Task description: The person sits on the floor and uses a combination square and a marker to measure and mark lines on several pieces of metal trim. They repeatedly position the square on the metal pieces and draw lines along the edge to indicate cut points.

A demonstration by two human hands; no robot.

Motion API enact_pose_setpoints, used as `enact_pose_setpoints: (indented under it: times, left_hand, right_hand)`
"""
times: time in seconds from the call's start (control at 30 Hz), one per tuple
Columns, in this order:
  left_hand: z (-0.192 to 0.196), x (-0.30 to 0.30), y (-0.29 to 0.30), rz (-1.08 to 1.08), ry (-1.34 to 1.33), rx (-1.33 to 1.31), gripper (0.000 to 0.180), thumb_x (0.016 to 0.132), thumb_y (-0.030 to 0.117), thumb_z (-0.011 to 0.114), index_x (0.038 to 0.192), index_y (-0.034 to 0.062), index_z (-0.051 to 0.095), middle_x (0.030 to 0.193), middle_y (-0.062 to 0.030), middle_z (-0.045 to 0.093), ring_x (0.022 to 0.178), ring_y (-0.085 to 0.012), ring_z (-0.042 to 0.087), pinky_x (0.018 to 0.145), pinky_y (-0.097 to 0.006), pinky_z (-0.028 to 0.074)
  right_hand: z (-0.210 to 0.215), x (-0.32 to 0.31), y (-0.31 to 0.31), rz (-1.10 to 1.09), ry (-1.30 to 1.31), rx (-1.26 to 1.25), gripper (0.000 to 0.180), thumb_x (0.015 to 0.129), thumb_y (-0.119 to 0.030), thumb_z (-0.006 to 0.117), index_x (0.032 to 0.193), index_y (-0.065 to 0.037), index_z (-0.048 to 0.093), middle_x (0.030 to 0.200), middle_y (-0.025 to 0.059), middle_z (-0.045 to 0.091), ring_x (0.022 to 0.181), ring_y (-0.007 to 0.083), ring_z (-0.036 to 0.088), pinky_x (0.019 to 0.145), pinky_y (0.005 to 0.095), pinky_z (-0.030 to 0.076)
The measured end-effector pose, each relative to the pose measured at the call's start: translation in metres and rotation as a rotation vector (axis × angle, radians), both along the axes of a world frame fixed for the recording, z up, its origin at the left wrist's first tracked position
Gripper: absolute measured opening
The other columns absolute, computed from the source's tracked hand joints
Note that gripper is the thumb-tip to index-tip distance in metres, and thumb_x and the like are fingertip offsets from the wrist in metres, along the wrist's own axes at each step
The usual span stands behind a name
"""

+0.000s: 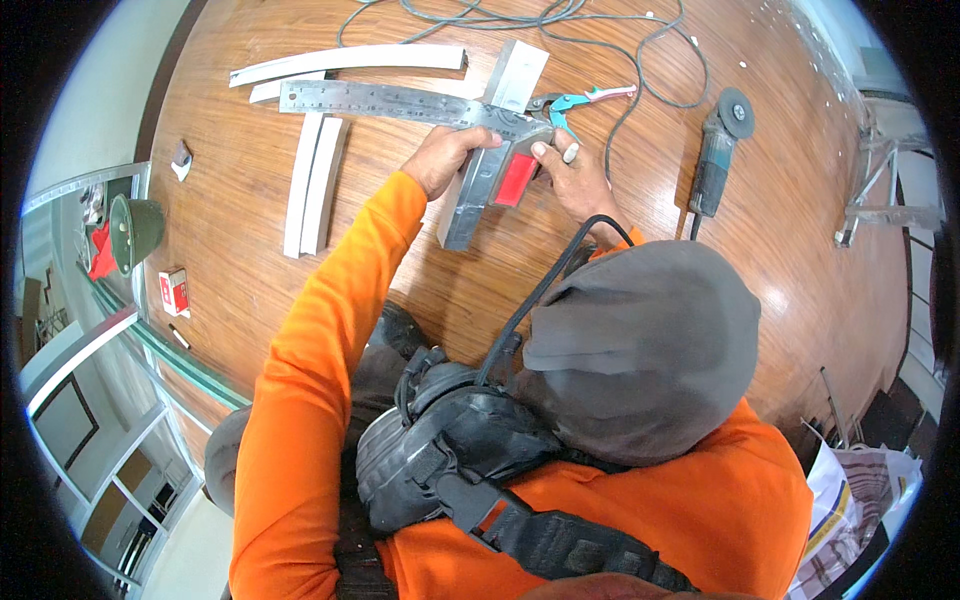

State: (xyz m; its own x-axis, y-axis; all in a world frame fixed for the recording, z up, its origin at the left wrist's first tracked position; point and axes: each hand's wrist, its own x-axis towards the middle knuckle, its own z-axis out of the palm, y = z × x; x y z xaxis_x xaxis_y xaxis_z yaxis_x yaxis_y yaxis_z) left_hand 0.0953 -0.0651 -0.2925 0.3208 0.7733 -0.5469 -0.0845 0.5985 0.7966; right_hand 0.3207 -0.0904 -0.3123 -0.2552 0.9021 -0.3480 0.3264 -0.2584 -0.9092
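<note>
My left hand [445, 160] is closed on a grey metal profile [463, 215], its thumb pressing on the steel blade of a square [380, 101]. The marked blade lies across the profile and reaches out to the left. At the square's right end, my right hand [580, 183] grips its corner with thumb and fingers; a pale band shows on one finger. A red patch [516, 180] shows beside the profile, just under the square's corner. The profile's far end [519, 72] sticks out beyond the blade. The undersides of both hands are hidden.
White profile pieces [308, 190] lie on the wood-look floor at the left and far left. Snips [575, 101] with teal and pink handles lie just beyond my right hand. An angle grinder [715, 160] rests at the right, and a cable [560, 18] loops across the back.
</note>
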Motion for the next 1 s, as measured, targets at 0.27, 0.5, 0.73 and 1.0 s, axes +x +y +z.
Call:
enact_pose_setpoints:
  times: [0.27, 0.5, 0.73, 1.0]
  left_hand:
    - [0.009, 0.004, 0.0, -0.026, 0.211, 0.236, 0.063, 0.077, 0.027, 0.086, 0.124, -0.0054, 0.06, 0.12, -0.0162, 0.065, 0.114, -0.0242, 0.059, 0.103, -0.036, 0.044]
    - [0.009, 0.018, -0.013, 0.022, -0.001, 0.325, 0.068, 0.085, 0.034, 0.079, 0.13, -0.0103, 0.052, 0.122, -0.0204, 0.062, 0.113, -0.0228, 0.058, 0.099, -0.035, 0.046]
    - [0.01, 0.032, -0.018, 0.178, 0.087, 0.265, 0.037, 0.089, 0.026, 0.076, 0.109, -0.0044, 0.068, 0.099, -0.0107, 0.071, 0.087, -0.0132, 0.063, 0.079, -0.03, 0.051]
    - [0.005, 0.042, -0.022, 0.269, 0.197, 0.393, 0.031, 0.086, 0.02, 0.078, 0.103, -0.0045, 0.07, 0.096, -0.0115, 0.073, 0.086, -0.0137, 0.065, 0.077, -0.03, 0.053]
  right_hand:
    - [-0.008, -0.001, -0.003, -0.221, 0.229, 0.149, 0.03, 0.1, -0.028, 0.055, 0.103, 0.002, 0.059, 0.085, 0.0113, 0.063, 0.082, 0.0168, 0.059, 0.075, 0.0342, 0.047]
    - [0.02, -0.005, -0.006, -0.174, 0.158, 0.179, 0.03, 0.1, -0.029, 0.056, 0.102, 0.001, 0.06, 0.082, 0.0098, 0.063, 0.077, 0.0172, 0.059, 0.072, 0.0359, 0.047]
    - [-0.005, -0.001, -0.004, -0.154, 0.175, 0.152, 0.029, 0.1, -0.025, 0.055, 0.11, 0.002, 0.06, 0.089, 0.0096, 0.065, 0.08, 0.0174, 0.059, 0.075, 0.035, 0.048]
    - [0.001, 0.001, -0.006, -0.174, 0.35, -0.128, 0.032, 0.1, -0.021, 0.055, 0.124, 0.0, 0.058, 0.104, 0.0058, 0.066, 0.099, 0.0169, 0.058, 0.09, 0.0351, 0.046]
